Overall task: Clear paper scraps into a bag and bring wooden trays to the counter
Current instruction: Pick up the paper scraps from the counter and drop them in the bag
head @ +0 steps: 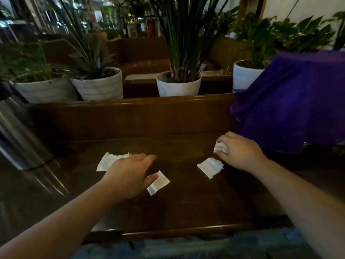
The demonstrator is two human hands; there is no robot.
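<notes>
Four pieces of torn white paper are in play on the dark wooden table [186,202], and the purple cloth [291,101] draped at its far right corner serves as a landmark. The right hand [240,152], just below and left of that cloth, is curled closed around a crumpled scrap [221,147], with white showing between the fingers. Directly beside it, on the side away from the cloth, lies a flat torn scrap [210,167]; its long axis runs diagonally, the ragged end toward the right hand's knuckles and touching or nearly touching them. The left hand [128,174], much farther from the cloth, is spread flat and open with the palm down, and holds nothing that I can see. Its thumb overlaps the near corner of a small scrap [158,183], which sits on the cloth side of that hand, tilted along the same diagonal. A larger scrap [110,161] pokes out from under the left hand's far edge, on the side away from the cloth. So each hand has a piece within a finger's reach: I judge the left one better placed for both scraps around it, the right one for the scrap by its knuckles. No bag or wooden tray is visible.
</notes>
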